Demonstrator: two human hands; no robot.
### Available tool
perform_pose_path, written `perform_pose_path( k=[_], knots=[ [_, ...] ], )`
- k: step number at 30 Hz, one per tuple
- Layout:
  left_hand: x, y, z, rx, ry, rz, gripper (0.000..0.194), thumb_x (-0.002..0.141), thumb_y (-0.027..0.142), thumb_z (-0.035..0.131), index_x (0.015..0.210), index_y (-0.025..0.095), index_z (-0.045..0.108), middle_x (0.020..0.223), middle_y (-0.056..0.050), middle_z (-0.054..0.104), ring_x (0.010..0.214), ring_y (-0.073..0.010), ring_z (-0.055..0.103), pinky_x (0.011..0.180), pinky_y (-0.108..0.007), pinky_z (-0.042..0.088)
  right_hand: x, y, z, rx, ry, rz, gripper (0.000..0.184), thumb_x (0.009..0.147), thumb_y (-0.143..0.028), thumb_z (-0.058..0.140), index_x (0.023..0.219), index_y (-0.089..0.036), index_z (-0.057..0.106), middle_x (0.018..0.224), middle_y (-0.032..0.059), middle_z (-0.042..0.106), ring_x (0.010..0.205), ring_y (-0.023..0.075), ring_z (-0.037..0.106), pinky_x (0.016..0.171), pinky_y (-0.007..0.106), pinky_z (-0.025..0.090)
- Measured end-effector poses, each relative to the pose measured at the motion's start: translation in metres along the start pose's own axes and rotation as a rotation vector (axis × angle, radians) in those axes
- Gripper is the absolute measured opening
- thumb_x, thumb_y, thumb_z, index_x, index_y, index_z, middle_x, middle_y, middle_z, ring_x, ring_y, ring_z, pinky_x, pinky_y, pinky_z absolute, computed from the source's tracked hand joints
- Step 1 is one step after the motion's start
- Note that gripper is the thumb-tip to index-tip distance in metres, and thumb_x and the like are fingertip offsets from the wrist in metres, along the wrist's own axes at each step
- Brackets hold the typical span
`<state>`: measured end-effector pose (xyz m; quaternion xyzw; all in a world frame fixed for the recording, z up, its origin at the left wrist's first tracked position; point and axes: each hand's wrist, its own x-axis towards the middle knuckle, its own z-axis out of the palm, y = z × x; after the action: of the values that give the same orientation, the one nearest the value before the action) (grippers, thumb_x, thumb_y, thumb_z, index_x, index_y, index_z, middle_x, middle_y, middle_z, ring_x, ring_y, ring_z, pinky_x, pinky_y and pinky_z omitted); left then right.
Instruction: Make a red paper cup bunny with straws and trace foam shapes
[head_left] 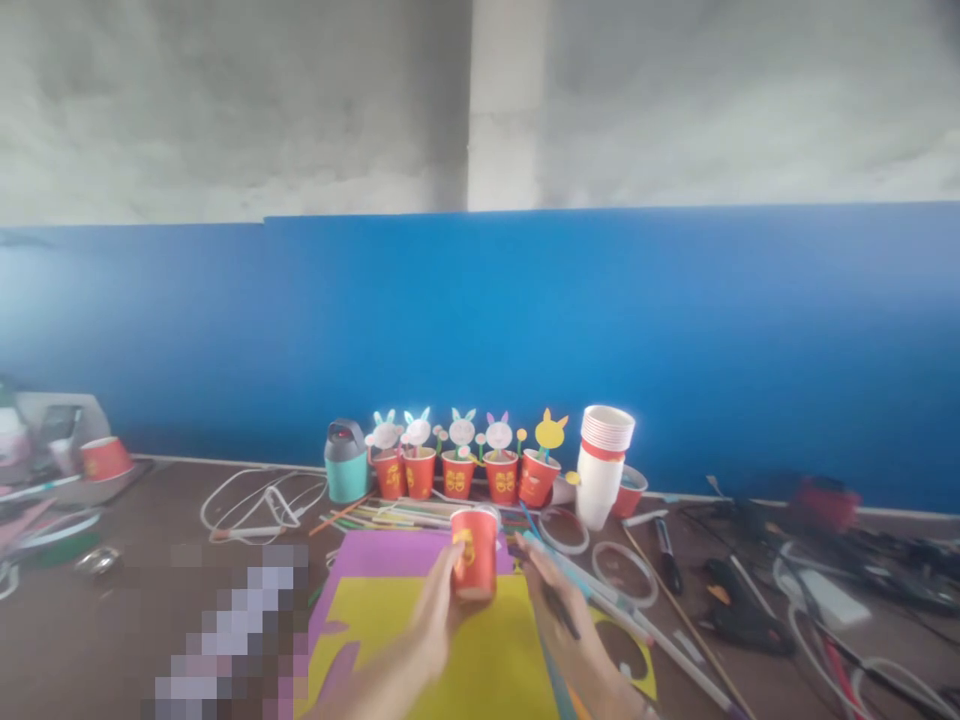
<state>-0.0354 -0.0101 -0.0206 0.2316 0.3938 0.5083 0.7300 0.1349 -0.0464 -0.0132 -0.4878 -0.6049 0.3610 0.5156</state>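
My left hand (433, 615) is wrapped round a red paper cup (474, 553), which stands upright on a yellow sheet of paper (487, 665). My right hand (559, 610) sits just right of the cup, fingers closed on a thin dark pen-like stick (561, 612) beside several straws. A purple sheet (382, 555) lies under the yellow one. Behind, a row of several red cups with paper rabbit faces (461, 460) stands against the blue wall.
A stack of white cups (604, 460) and a teal jar (346, 462) flank the row. White cord loops (259, 500) lie at the left, tape rings (564, 528) and a black glue gun (739, 600) with cables at the right. A pixelated patch covers the lower left.
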Motion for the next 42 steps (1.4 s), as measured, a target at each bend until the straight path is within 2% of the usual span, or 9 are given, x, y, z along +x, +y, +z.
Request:
perform_pose_path(
  k=[3, 6, 10, 12, 18, 25, 32, 37, 42],
  knots=[
    [0.004, -0.005, 0.016, -0.048, -0.016, -0.004, 0.036, 0.072, 0.04, 0.071, 0.094, 0.013, 0.061, 0.066, -0.004, 0.067, 0.058, -0.0174, 0.061, 0.067, -0.033, 0.053, -0.004, 0.006, -0.005, -0.163, -0.018, -0.192, 0.041, 0.092, -0.038, 0.045, 0.129, -0.024, 0.055, 0.131, 0.0078, 0.058, 0.125, 0.027, 0.048, 0.107, 0.041, 0.038],
    [0.004, -0.011, 0.017, -0.088, -0.099, 0.043, 0.039, 0.069, 0.04, 0.075, 0.095, 0.014, 0.062, 0.076, -0.005, 0.069, 0.064, -0.0159, 0.062, 0.067, -0.03, 0.052, -0.006, 0.003, -0.009, -0.316, -0.01, -0.345, 0.037, 0.093, -0.032, 0.043, 0.127, -0.026, 0.056, 0.121, 0.009, 0.064, 0.112, 0.0251, 0.06, 0.094, 0.036, 0.05],
    [0.002, -0.012, 0.007, -0.088, -0.297, 0.133, 0.04, 0.07, 0.033, 0.076, 0.104, 0.016, 0.064, 0.098, -0.009, 0.07, 0.081, -0.0195, 0.065, 0.076, -0.031, 0.051, -0.006, 0.001, -0.008, -0.371, 0.035, -0.437, 0.035, 0.093, -0.031, 0.044, 0.125, -0.026, 0.056, 0.122, 0.0104, 0.064, 0.111, 0.0254, 0.061, 0.092, 0.036, 0.052],
    [0.002, -0.01, 0.003, -0.069, -0.318, 0.115, 0.044, 0.069, 0.032, 0.076, 0.108, 0.016, 0.064, 0.1, -0.01, 0.071, 0.086, -0.0228, 0.066, 0.08, -0.033, 0.05, -0.005, 0.004, -0.007, -0.381, 0.047, -0.469, 0.035, 0.093, -0.03, 0.044, 0.126, -0.026, 0.055, 0.122, 0.0107, 0.064, 0.112, 0.0259, 0.06, 0.094, 0.037, 0.051],
    [0.005, -0.004, 0.003, 0.142, -0.204, 0.183, 0.062, 0.067, 0.045, 0.076, 0.118, 0.014, 0.059, 0.1, -0.013, 0.072, 0.086, -0.0267, 0.067, 0.076, -0.035, 0.051, 0.002, 0.016, -0.004, -0.437, 0.035, -0.427, 0.035, 0.094, -0.024, 0.041, 0.126, -0.025, 0.055, 0.113, 0.0108, 0.068, 0.105, 0.0243, 0.064, 0.09, 0.035, 0.052],
    [0.004, -0.001, 0.005, 0.276, -0.095, 0.367, 0.063, 0.062, 0.041, 0.079, 0.117, 0.017, 0.058, 0.117, -0.014, 0.066, 0.111, -0.0316, 0.058, 0.088, -0.036, 0.048, 0.002, 0.01, -0.004, -0.505, -0.01, -0.442, 0.037, 0.094, -0.018, 0.036, 0.124, -0.022, 0.057, 0.091, 0.0097, 0.07, 0.081, 0.0209, 0.067, 0.075, 0.031, 0.055],
    [0.02, -0.008, -0.003, 0.459, -0.018, 0.641, 0.055, 0.064, 0.033, 0.075, 0.112, 0.018, 0.053, 0.105, -0.01, 0.068, 0.096, -0.0256, 0.063, 0.084, -0.032, 0.049, 0.003, 0.016, -0.002, -0.571, 0.001, -0.492, 0.037, 0.093, -0.016, 0.037, 0.123, -0.021, 0.057, 0.089, 0.0099, 0.069, 0.081, 0.0208, 0.067, 0.075, 0.031, 0.053],
    [0.015, -0.006, 0.001, 0.51, -0.005, 0.675, 0.055, 0.062, 0.026, 0.074, 0.111, 0.021, 0.049, 0.099, -0.006, 0.068, 0.088, -0.0221, 0.064, 0.076, -0.029, 0.051, 0.003, 0.013, -0.005, -0.606, 0.005, -0.499, 0.037, 0.088, -0.014, 0.042, 0.119, -0.021, 0.06, 0.084, 0.0082, 0.07, 0.078, 0.0218, 0.067, 0.073, 0.032, 0.054],
    [0.014, -0.008, 0.001, 0.503, -0.034, 0.598, 0.048, 0.065, 0.032, 0.072, 0.107, 0.017, 0.053, 0.09, -0.007, 0.07, 0.08, -0.0222, 0.065, 0.069, -0.029, 0.051, 0.003, 0.006, -0.007, -0.585, 0.044, -0.446, 0.033, 0.092, -0.018, 0.04, 0.115, -0.021, 0.064, 0.085, 0.0082, 0.071, 0.076, 0.0209, 0.068, 0.074, 0.031, 0.053]
  ],
)
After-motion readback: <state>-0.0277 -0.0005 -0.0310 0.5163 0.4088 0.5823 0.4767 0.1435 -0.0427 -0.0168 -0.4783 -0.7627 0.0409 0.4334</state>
